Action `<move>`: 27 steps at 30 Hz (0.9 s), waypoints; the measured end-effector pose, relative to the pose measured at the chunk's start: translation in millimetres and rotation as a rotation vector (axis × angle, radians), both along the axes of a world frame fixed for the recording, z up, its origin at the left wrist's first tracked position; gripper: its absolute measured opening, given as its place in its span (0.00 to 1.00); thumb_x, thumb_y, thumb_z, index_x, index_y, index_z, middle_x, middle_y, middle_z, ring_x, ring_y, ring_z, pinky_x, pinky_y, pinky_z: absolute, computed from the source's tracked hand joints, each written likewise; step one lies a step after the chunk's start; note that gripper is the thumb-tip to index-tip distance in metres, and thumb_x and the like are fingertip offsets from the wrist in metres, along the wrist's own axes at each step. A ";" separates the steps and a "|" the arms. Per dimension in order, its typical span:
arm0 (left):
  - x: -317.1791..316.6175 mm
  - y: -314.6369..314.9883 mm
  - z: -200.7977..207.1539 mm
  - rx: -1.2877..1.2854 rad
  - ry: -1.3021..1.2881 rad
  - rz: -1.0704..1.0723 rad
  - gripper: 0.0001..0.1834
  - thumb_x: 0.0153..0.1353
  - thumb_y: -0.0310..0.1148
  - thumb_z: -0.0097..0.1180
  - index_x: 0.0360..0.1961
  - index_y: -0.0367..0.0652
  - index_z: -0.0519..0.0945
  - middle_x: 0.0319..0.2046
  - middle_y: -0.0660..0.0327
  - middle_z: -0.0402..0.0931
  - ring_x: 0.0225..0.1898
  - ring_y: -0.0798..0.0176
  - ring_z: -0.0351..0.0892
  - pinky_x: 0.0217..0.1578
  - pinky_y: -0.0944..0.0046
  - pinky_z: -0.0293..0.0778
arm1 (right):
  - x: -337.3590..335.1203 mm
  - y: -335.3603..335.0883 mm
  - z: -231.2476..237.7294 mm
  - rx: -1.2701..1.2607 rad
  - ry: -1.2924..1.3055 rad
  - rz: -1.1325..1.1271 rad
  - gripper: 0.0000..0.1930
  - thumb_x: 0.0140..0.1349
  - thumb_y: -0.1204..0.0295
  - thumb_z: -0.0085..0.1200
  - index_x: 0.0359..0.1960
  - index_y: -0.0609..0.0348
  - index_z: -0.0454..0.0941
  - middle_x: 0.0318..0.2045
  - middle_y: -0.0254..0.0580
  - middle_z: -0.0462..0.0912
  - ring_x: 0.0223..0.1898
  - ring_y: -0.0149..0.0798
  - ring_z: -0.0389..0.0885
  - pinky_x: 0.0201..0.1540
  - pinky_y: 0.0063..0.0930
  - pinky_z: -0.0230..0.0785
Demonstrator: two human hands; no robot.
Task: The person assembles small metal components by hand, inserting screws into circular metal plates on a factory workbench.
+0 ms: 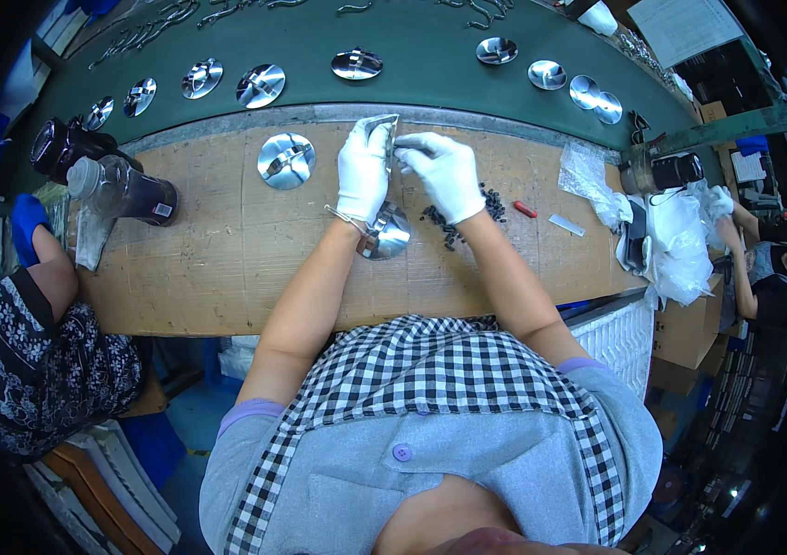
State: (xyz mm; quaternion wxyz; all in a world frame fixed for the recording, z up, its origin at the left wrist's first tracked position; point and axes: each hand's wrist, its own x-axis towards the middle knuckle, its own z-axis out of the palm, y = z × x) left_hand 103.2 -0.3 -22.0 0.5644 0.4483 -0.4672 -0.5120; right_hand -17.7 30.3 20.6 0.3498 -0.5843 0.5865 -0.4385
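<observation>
A thin, shiny metal piece (392, 139) stands nearly edge-on in the upper centre of the frame, raised above the cardboard-covered surface (217, 282); its form is partly hidden, though it appears to be a disc. The hands are close together at it: the left hand (363, 173) is closed around its left side, while the fingertips of the right hand (446, 174) meet or nearly meet its right side; whether they grip cannot be told. The piece is judged light and stiff, with a polished finish likely to be slippery and quick to scratch. The rim is the advisable hold, sparing the broad faces. Beneath the left wrist, at the centre of the frame, lies a second disc (395, 231), partly covered and the nearest obstruction. A third disc (287, 162) lies left of the left hand. Small black parts (493, 205) are scattered about the right wrist and could be swept aside by the forearm. Right of these lie a red object (525, 209) and a translucent strip (566, 225), then a crumpled plastic bag (588, 176). A dark-filled bottle (130, 190) occupies the left of the frame. Across the top, a green belt (421, 88) carries further shiny discs (261, 86).
</observation>
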 end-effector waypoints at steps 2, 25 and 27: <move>-0.5 -4.0 -4.1 0.062 0.240 -0.058 0.12 0.68 0.34 0.47 0.43 0.40 0.79 0.36 0.65 0.79 0.36 0.73 0.75 0.36 0.70 0.72 | -11.1 -7.0 -1.4 0.071 -0.254 0.047 0.14 0.56 0.74 0.60 0.44 0.67 0.80 0.37 0.42 0.84 0.37 0.30 0.82 0.40 0.23 0.74; 14.1 -14.3 -6.1 0.165 -0.031 -0.040 0.14 0.65 0.33 0.51 0.49 0.40 0.77 0.31 0.65 0.76 0.23 0.76 0.68 0.25 0.72 0.68 | 30.4 -172.6 -27.6 0.282 -0.338 -0.197 0.16 0.50 0.79 0.64 0.40 0.71 0.74 0.25 0.43 0.79 0.19 0.30 0.76 0.16 0.23 0.65; 14.5 -14.0 -3.1 0.274 0.097 -0.058 0.12 0.65 0.33 0.51 0.46 0.39 0.78 0.28 0.67 0.74 0.22 0.78 0.67 0.23 0.75 0.64 | 25.8 -174.3 -24.2 0.314 -0.278 -0.160 0.12 0.51 0.76 0.64 0.35 0.68 0.75 0.23 0.41 0.79 0.18 0.28 0.75 0.16 0.22 0.66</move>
